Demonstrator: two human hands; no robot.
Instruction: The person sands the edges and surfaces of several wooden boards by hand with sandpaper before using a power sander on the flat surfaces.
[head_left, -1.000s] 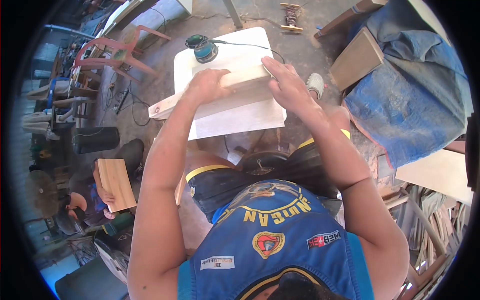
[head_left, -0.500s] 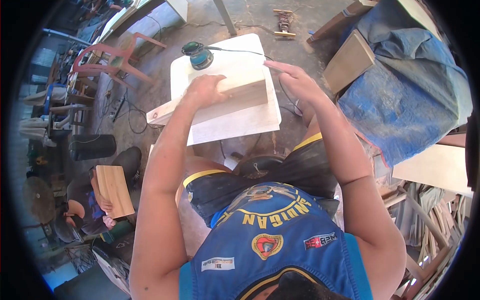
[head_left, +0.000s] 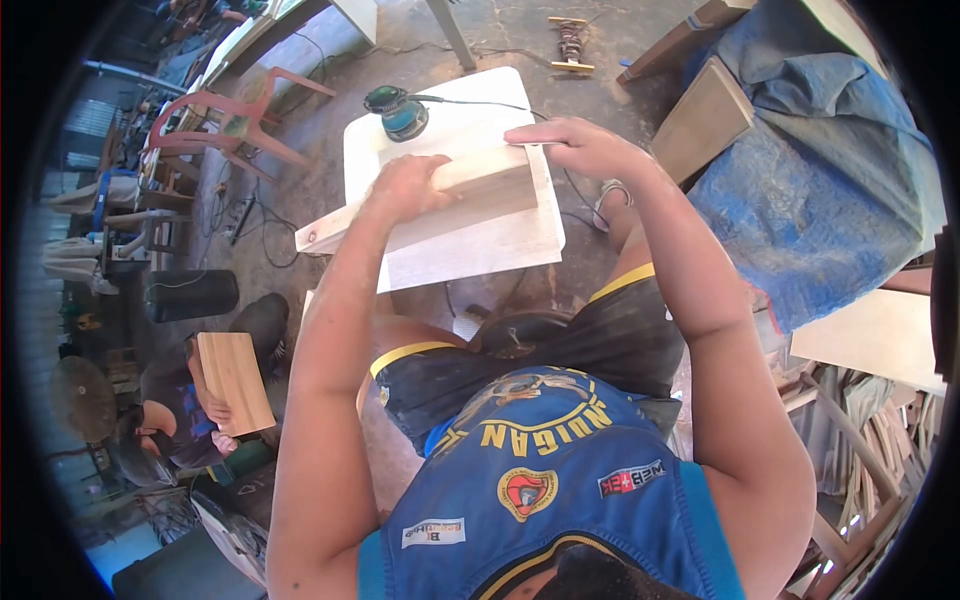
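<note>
A long pale wooden piece (head_left: 470,208) stands on edge across a white work surface (head_left: 475,265) over my lap. Its left end, marked by a knot, reaches past the surface's edge. My left hand (head_left: 408,187) is closed over its top, left of the middle. At the right end, my right hand (head_left: 575,145) lies across the top edge, fingers together and pointing left. A thin pale edge shows beneath those fingers; I cannot tell what it belongs to. Just beyond the wood, a green-and-black corded sander (head_left: 402,115) rests on the white surface.
On the left, a person sits holding a wooden board (head_left: 236,383). A red plastic chair (head_left: 235,125) stands beyond, with cables on the floor. To the right are a blue tarp (head_left: 820,180), a leaning panel (head_left: 703,118) and stacked wood strips (head_left: 880,430). A cord winder (head_left: 570,45) lies ahead.
My right hand has moved left from beyond the wood's right end and now lies over its top edge. My left hand keeps its place on the wood.
</note>
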